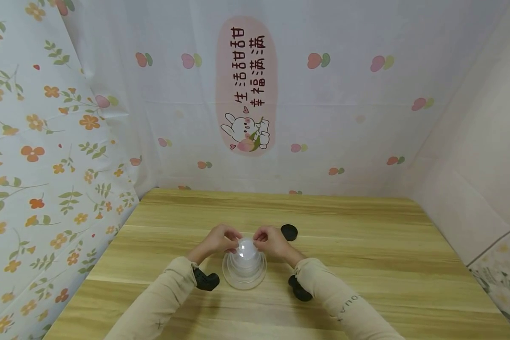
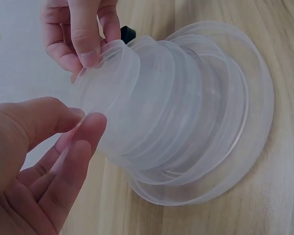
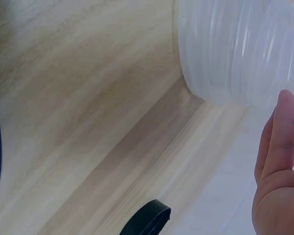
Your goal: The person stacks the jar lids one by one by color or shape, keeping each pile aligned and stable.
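A tiered stack of round translucent plastic pieces (image 2: pixel 186 98) stands on the wooden table, widest at the bottom and narrowing upward. The smallest round piece (image 2: pixel 112 81) forms its top. At the left side of that top, my left hand (image 1: pixel 222 239) pinches the rim between thumb and fingertips. Opposite it, my right hand (image 1: pixel 273 241) pinches the rim as well, thumb in front in the left wrist view. From the right wrist view, the right fingers (image 3: pixel 283 127) show at the top tier's edge, with the thumb out of sight.
Beyond my right hand lies a round black cap (image 1: pixel 289 232). Black wrist devices sit at both cuffs. The wooden table (image 1: pixel 365 245) meets a patterned cloth backdrop (image 1: pixel 344 108) at its far edge, with a floral cloth (image 1: pixel 46 189) along the left.
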A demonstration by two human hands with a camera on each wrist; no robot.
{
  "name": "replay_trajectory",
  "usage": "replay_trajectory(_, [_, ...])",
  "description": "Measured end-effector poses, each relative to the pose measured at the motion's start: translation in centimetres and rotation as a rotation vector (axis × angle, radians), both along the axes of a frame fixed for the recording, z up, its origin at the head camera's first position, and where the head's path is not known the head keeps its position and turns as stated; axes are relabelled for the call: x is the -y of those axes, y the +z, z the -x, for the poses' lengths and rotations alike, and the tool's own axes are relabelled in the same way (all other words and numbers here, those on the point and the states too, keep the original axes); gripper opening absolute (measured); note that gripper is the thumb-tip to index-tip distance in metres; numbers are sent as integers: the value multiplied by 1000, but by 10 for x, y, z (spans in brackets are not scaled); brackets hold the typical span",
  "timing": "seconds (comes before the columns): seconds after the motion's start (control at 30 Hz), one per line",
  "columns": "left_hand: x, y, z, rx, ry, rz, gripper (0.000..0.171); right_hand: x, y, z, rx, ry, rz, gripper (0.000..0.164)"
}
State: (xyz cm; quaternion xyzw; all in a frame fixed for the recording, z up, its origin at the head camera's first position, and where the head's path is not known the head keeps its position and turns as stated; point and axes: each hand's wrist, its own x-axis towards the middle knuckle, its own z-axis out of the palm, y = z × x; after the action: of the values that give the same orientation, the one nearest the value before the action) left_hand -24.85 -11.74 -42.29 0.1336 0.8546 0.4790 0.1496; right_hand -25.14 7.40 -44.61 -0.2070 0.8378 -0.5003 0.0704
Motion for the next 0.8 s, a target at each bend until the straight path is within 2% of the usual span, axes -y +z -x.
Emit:
replay_trajectory(0.47, [-1, -6, -3, -66, -1, 59, 14, 2, -7, -1, -1, 11, 18, 4])
replay_trajectory(0.7, [0, -6, -4, -63, 5, 60, 15, 3, -7, -2, -16, 7, 0, 4])
replay_trajectory(0.8, [0, -6, -4, -61, 7, 61, 15, 3, -3, -5, -27, 10, 15, 4])
